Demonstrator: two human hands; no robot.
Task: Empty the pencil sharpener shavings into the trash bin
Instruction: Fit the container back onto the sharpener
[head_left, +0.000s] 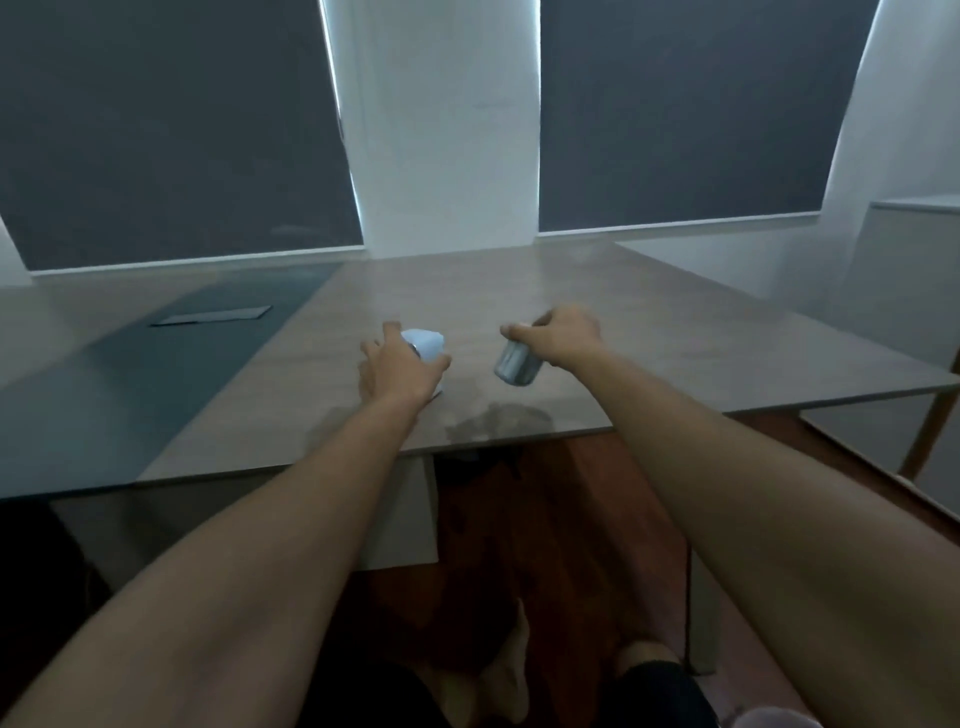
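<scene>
Both my arms reach out over a wooden table (519, 291). My left hand (400, 366) rests on a small white object (426, 345) that stands on the table; whether it is part of the sharpener or a piece of paper I cannot tell. My right hand (563, 338) grips the top of a small grey metallic cylinder (517, 364), tilted and held just above the tabletop. The frame is blurred. No trash bin is in view.
A dark inlay strip (171, 364) with a flat cover plate (210, 316) runs along the table's left part. Dark window blinds and a white pillar (441, 130) stand behind. The table's front edge is near my forearms, with reddish floor (545, 545) and my feet below.
</scene>
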